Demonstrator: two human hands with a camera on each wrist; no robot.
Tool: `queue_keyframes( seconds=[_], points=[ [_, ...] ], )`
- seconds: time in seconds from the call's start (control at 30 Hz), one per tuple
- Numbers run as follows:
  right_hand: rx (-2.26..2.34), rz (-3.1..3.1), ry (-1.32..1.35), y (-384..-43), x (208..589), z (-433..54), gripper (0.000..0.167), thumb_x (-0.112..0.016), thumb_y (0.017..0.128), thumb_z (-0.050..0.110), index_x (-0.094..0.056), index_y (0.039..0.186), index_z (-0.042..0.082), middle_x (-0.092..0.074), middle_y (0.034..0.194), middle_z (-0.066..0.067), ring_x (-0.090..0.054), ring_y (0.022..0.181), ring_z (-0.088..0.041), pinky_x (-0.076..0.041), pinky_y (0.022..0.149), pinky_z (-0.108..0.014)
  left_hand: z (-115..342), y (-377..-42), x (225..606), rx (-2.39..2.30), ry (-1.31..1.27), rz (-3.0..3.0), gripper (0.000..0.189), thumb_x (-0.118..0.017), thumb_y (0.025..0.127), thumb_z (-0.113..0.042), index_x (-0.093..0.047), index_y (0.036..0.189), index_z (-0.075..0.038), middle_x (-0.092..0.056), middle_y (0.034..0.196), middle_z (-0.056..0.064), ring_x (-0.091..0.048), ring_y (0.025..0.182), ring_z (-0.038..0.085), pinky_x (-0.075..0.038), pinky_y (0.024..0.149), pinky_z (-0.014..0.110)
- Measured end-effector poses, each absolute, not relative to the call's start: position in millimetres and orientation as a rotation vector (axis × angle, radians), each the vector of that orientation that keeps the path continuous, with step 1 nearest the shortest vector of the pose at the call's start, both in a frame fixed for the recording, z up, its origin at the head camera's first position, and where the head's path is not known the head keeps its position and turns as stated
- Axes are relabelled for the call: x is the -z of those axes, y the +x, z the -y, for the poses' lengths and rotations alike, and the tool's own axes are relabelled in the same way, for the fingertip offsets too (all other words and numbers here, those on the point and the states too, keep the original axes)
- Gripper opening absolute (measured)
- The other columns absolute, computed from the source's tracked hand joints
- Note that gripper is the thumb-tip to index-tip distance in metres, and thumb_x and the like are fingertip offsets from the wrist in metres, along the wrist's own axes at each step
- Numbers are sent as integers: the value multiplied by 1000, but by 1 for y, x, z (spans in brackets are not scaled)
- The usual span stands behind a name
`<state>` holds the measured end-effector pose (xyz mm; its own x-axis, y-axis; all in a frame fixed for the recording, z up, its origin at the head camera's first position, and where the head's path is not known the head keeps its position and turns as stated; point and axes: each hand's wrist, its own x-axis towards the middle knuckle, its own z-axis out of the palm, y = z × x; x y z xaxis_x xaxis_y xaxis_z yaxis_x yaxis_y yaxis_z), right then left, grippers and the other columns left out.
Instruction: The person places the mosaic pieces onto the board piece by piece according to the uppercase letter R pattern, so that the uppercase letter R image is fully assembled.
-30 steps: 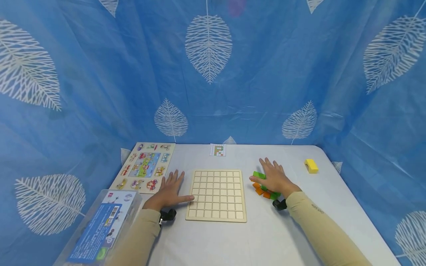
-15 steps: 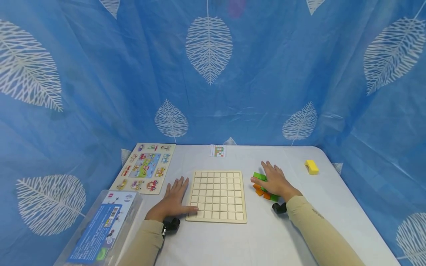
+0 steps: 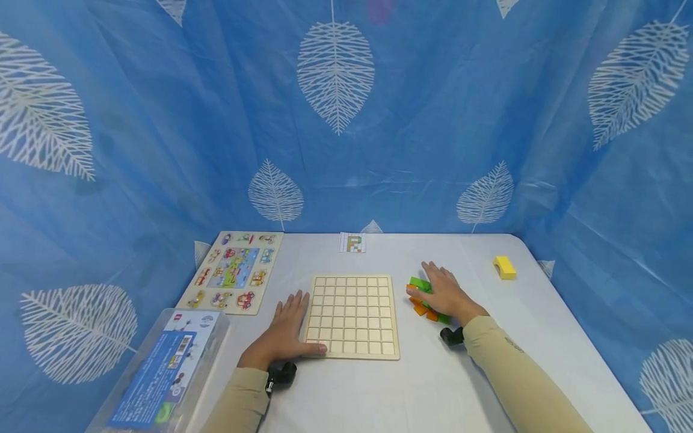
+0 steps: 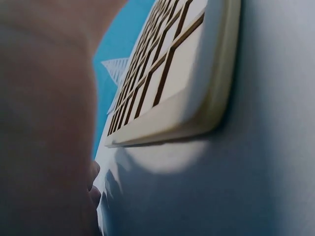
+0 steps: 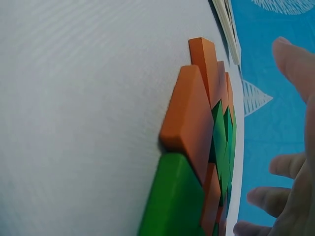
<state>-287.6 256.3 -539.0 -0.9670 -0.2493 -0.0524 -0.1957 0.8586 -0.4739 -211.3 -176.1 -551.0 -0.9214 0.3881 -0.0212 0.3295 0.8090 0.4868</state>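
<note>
A square wooden grid board [image 3: 352,356] lies flat on the white table, its cells bare. My left hand [image 3: 284,334] lies along the board's left side, fingers extended, with the thumb over its lower left corner. In the left wrist view the board's rounded corner [image 4: 197,108] shows close beside the hand. Over a pile of orange and green blocks [image 3: 419,308] is my right hand [image 3: 446,294], fingers spread, holding nothing. The right wrist view shows an orange block [image 5: 189,118] and a green block [image 5: 173,201] below the raised fingers; part of the pile is hidden in the head view.
A small pattern card [image 3: 353,243] lies beyond the board. A yellow arch-shaped block [image 3: 505,268] sits far right. At left are a wooden vehicle puzzle [image 3: 233,270] and a clear plastic box [image 3: 157,373] with a blue label. Blue curtain [image 3: 379,150] hangs behind the table.
My left hand has shifted right and slightly nearer, its thumb coming over the board's lower left corner. The right hand has stayed over the blocks with only slight movement.
</note>
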Motion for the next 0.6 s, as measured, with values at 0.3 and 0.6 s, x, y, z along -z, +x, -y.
queue_keyframes(
  seconds=[0.3, 0.6],
  points=[
    [793, -2893, -403, -283, 535, -256, 102, -70, 97, 59, -25, 166, -1, -25, 167, -30, -21, 151, -53, -22, 117, -72, 171, -205, 555, -725, 603, -2908, 144, -81, 66, -81, -19, 166, 3, -17, 170, 28, -12, 156, 47, -7, 124, 64],
    [850, -2906, -430, -278, 535, -254, 90, -76, 98, 45, -34, 163, -1, -39, 160, -28, -36, 146, -49, -31, 117, -65, 168, -200, 557, -644, 617, -2951, 149, -78, 62, -87, -21, 166, 3, -21, 170, 25, -14, 157, 43, -7, 125, 59]
  ],
)
